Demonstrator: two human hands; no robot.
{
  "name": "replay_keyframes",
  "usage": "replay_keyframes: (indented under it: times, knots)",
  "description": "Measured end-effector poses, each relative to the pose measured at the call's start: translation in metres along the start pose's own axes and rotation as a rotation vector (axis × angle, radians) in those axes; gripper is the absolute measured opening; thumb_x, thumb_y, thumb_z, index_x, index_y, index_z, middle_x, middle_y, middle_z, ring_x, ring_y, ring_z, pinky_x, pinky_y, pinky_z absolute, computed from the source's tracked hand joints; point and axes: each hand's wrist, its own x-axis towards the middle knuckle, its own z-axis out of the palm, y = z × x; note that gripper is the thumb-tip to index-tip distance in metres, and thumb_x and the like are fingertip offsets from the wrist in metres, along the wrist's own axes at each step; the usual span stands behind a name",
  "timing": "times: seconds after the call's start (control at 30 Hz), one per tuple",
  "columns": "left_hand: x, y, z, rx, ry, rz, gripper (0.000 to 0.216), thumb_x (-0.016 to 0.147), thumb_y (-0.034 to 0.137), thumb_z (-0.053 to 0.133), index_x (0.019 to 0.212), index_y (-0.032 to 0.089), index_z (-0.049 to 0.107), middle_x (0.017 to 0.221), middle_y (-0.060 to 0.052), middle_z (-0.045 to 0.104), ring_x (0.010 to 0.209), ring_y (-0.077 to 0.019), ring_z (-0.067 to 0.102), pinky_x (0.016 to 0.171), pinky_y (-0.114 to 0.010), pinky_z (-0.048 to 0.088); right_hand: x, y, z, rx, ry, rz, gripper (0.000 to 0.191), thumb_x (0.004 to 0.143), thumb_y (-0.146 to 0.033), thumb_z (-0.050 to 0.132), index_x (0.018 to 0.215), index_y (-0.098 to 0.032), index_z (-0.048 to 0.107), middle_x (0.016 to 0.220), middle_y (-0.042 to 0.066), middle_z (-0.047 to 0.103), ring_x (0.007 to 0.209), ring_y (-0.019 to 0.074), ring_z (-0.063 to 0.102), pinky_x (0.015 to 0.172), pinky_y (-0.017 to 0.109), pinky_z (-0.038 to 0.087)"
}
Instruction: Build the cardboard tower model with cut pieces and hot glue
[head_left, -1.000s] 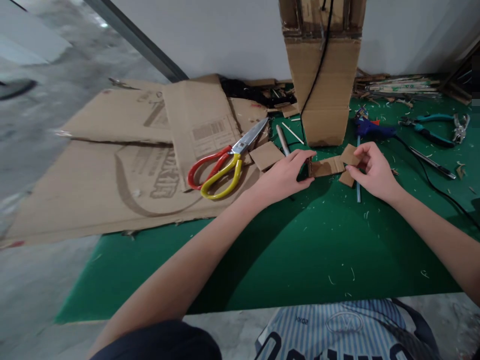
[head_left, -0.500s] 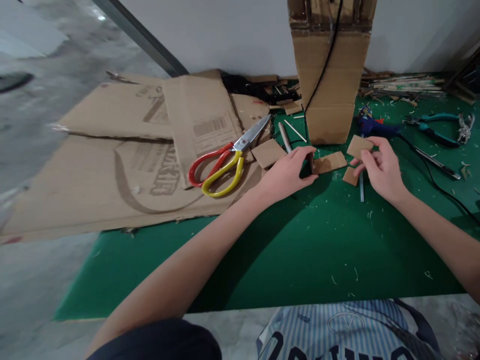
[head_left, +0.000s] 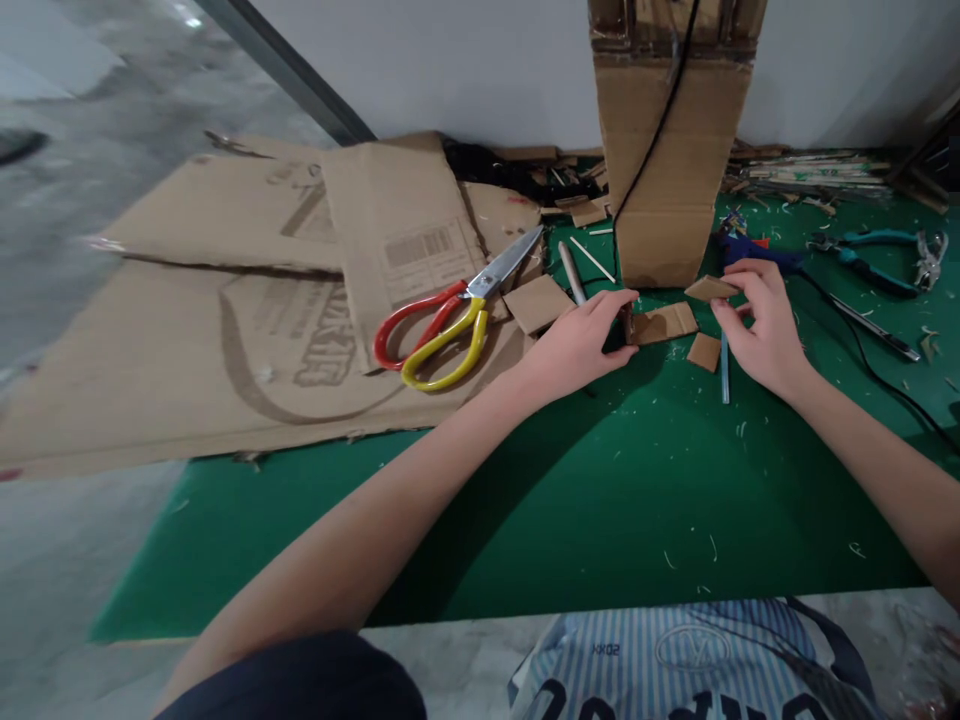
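Note:
My left hand (head_left: pixel 577 345) has its thumb and fingers closed around the upright end of a small cardboard strip (head_left: pixel 666 323), whose flat part lies on the green table. My right hand (head_left: pixel 765 325) pinches a small cardboard square (head_left: pixel 707 289), held tilted above the strip's right end. Below it, another little cardboard square (head_left: pixel 704 352) lies flat on the table. Beside that is a clear glue stick (head_left: pixel 724 372), partly under my right fingers. A larger cardboard square (head_left: pixel 537 304) and a silver pen-like tool (head_left: pixel 571 272) rest just behind my left hand.
Scissors (head_left: pixel 466 310) with red and yellow handles lie on large cardboard sheets (head_left: pixel 285 330) at left. A tall cardboard structure (head_left: pixel 667 180) with a black cord stands behind. A blue glue gun (head_left: pixel 757 252), pliers (head_left: pixel 874 262) and a utility knife (head_left: pixel 874 327) lie at right.
The square in my right hand has tipped from showing its broad face to a flatter slant. My right fingers have lifted off the loose square below. My left hand keeps its hold.

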Motion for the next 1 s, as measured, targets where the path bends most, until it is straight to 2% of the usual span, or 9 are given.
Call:
replay_keyframes:
  times: [0.1,0.2,0.33,0.47,0.57,0.7,0.77,0.9,1.0]
  knots:
    - [0.002,-0.003,-0.006,-0.01,-0.029,0.052,0.063,0.092,0.026,0.069,0.15,0.012,0.046,0.149,-0.017,0.059,0.135,-0.0279,0.061,0.116,-0.042,0.049,0.003,0.005,-0.005,0.061,-0.096,0.061,0.027,0.096,-0.034,0.053,0.119,-0.024,0.064,0.111,0.01,0.07,0.077,0.0233,0.071,0.065,0.042,0.062]
    - [0.005,-0.009,-0.009,-0.03,-0.047,0.098,0.063,0.092,0.028,0.07,0.149,0.013,0.047,0.148,-0.016,0.06,0.134,-0.0273,0.061,0.117,-0.043,0.049,0.003,0.009,-0.006,0.133,-0.205,0.098,0.045,0.097,-0.03,0.049,0.142,-0.028,0.052,0.119,0.01,0.068,0.063,0.0177,0.067,0.061,0.041,0.061]
    - [0.008,-0.014,-0.009,-0.077,-0.047,0.126,0.065,0.09,0.027,0.073,0.149,0.012,0.048,0.147,-0.017,0.061,0.134,-0.0268,0.061,0.117,-0.042,0.05,0.002,0.009,-0.006,0.093,-0.25,-0.044,0.04,0.098,-0.022,0.042,0.133,-0.029,0.06,0.123,0.009,0.063,0.081,0.0203,0.071,0.072,0.042,0.061]
    - [0.007,-0.014,-0.01,-0.099,-0.05,0.107,0.065,0.09,0.026,0.075,0.148,0.012,0.049,0.146,-0.017,0.061,0.132,-0.0267,0.062,0.116,-0.043,0.051,0.002,0.004,-0.007,-0.017,-0.331,-0.078,0.038,0.091,-0.035,0.062,0.129,-0.028,0.062,0.124,0.011,0.057,0.095,0.0257,0.067,0.071,0.041,0.059]
    - [0.007,-0.012,-0.012,-0.097,-0.054,0.105,0.065,0.089,0.026,0.075,0.148,0.015,0.05,0.149,-0.016,0.06,0.134,-0.0274,0.061,0.117,-0.045,0.05,0.0,-0.001,-0.004,-0.134,-0.362,-0.092,0.04,0.085,-0.042,0.071,0.12,-0.025,0.062,0.123,0.012,0.054,0.097,0.0273,0.064,0.077,0.045,0.058]
    - [0.007,-0.012,-0.013,-0.093,-0.067,0.103,0.066,0.09,0.027,0.075,0.149,0.015,0.049,0.151,-0.016,0.059,0.136,-0.0269,0.06,0.118,-0.044,0.049,-0.003,-0.005,0.004,-0.112,-0.26,-0.037,0.02,0.09,-0.031,0.062,0.108,-0.023,0.059,0.115,0.01,0.059,0.087,0.023,0.066,0.079,0.044,0.057]
    - [0.007,-0.012,-0.013,-0.093,-0.069,0.102,0.066,0.09,0.027,0.075,0.149,0.015,0.049,0.151,-0.016,0.059,0.135,-0.0265,0.061,0.118,-0.044,0.049,-0.003,-0.004,0.004,-0.092,-0.255,-0.043,0.027,0.09,-0.031,0.061,0.116,-0.023,0.059,0.118,0.011,0.063,0.093,0.0255,0.068,0.083,0.046,0.057]
    - [0.007,-0.013,-0.01,-0.098,-0.044,0.103,0.066,0.089,0.027,0.076,0.149,0.016,0.05,0.15,-0.016,0.06,0.135,-0.0267,0.061,0.118,-0.044,0.049,-0.003,-0.001,-0.002,-0.046,-0.374,-0.057,0.059,0.091,-0.035,0.062,0.147,-0.025,0.047,0.137,0.013,0.064,0.129,0.0352,0.06,0.102,0.056,0.054]
    - [0.006,-0.014,-0.008,-0.097,-0.033,0.102,0.066,0.089,0.027,0.075,0.149,0.016,0.049,0.151,-0.016,0.059,0.134,-0.0272,0.061,0.117,-0.045,0.05,-0.001,0.003,-0.006,-0.021,-0.454,-0.047,0.059,0.091,-0.039,0.063,0.148,-0.025,0.051,0.144,0.012,0.062,0.134,0.0361,0.059,0.107,0.059,0.053]
